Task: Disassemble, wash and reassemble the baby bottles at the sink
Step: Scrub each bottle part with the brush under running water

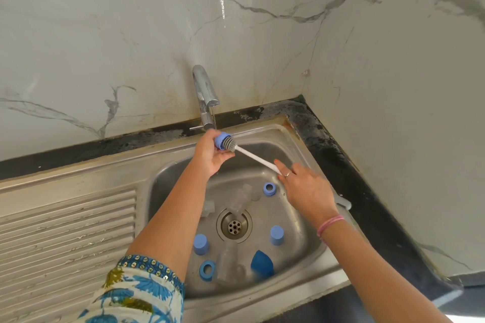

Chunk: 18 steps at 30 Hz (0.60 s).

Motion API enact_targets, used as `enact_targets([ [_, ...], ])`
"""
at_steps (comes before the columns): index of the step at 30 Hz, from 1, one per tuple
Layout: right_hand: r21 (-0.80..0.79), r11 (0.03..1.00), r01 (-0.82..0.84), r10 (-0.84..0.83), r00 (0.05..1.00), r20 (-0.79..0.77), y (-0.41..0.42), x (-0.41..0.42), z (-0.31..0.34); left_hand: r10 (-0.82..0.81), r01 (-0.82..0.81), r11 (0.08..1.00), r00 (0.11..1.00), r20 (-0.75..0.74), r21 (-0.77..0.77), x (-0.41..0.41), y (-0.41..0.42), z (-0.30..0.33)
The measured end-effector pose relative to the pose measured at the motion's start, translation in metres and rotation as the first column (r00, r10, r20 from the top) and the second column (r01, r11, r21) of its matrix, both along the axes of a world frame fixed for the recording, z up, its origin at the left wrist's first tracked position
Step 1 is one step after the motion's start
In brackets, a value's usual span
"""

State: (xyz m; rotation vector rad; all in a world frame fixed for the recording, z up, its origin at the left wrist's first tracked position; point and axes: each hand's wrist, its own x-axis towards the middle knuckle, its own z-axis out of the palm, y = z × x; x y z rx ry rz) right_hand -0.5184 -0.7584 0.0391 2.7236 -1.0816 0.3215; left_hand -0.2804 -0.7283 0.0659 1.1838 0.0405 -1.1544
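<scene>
Three blue rings (268, 188), two blue caps (276, 235), one brush (231, 144), two hands (304, 189)

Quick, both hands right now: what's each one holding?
Left hand: grips the blue bottle ring under the tap.
Right hand: grips the brush handle, brush head at the ring.

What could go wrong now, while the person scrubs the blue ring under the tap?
1. The left hand holds the blue ring only at the fingertips; a push from the brush may knock it into the sink.
2. The right hand grips the far end of the long handle, so the brush head may slip off.
3. Clear bottles lie near the drain and are easy to overlook.
</scene>
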Motion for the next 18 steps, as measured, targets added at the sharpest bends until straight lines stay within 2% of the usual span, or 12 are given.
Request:
enact_targets([
  [1,0.177,0.984,0.002,-0.009,0.999,0.036,0.005,0.006,0.002,0.011,-0.011,1.000,0.999,-0.031,-0.017,0.000,-0.001,0.005],
  [2,0.435,0.900,-0.014,-0.033,0.995,0.099,0.012,0.012,0.006,0.019,-0.020,1.000,0.999,-0.045,-0.023,-0.001,-0.004,0.008],
  [3,0.665,0.745,-0.049,-0.099,0.978,0.184,0.019,0.019,0.009,0.030,-0.031,0.999,0.998,-0.047,-0.029,-0.001,-0.005,0.011],
  [5,0.919,0.318,-0.233,-0.340,0.877,0.340,0.030,0.028,0.015,0.064,-0.068,0.995,0.996,-0.059,-0.075,0.000,-0.008,0.010],
  [6,0.938,0.063,-0.341,-0.474,0.817,0.329,0.033,0.030,0.017,0.089,-0.101,0.987,0.991,-0.096,-0.122,0.000,-0.008,0.008],
  [8,0.786,-0.376,-0.491,-0.603,0.773,0.195,0.035,0.028,0.021,0.107,-0.153,0.955,0.976,-0.187,-0.253,0.001,-0.004,0.004],
  [9,0.689,-0.503,-0.522,-0.608,0.780,0.147,0.035,0.026,0.020,0.087,-0.149,0.940,0.974,-0.208,-0.307,0.002,-0.002,0.001],
  [10,0.622,-0.566,-0.541,-0.604,0.786,0.133,0.035,0.025,0.017,0.062,-0.125,0.939,0.978,-0.201,-0.321,0.002,0.000,-0.002],
  [12,0.606,-0.578,-0.546,-0.601,0.787,0.137,0.035,0.022,0.012,-0.004,-0.022,0.974,0.993,-0.117,-0.227,0.003,0.003,-0.004],
  [14,0.714,-0.471,-0.517,-0.607,0.778,0.163,0.036,0.020,0.011,-0.091,0.095,0.995,0.992,0.090,-0.036,0.008,0.004,-0.005],
  [16,0.885,-0.204,-0.418,-0.580,0.780,0.235,0.037,0.018,0.014,-0.124,0.105,0.990,0.963,0.240,0.088,0.015,0.004,-0.005],
  [18,0.949,0.260,-0.177,-0.391,0.879,0.271,0.035,0.020,0.018,-0.105,0.080,0.991,0.963,0.249,0.108,0.019,0.001,-0.005],
])
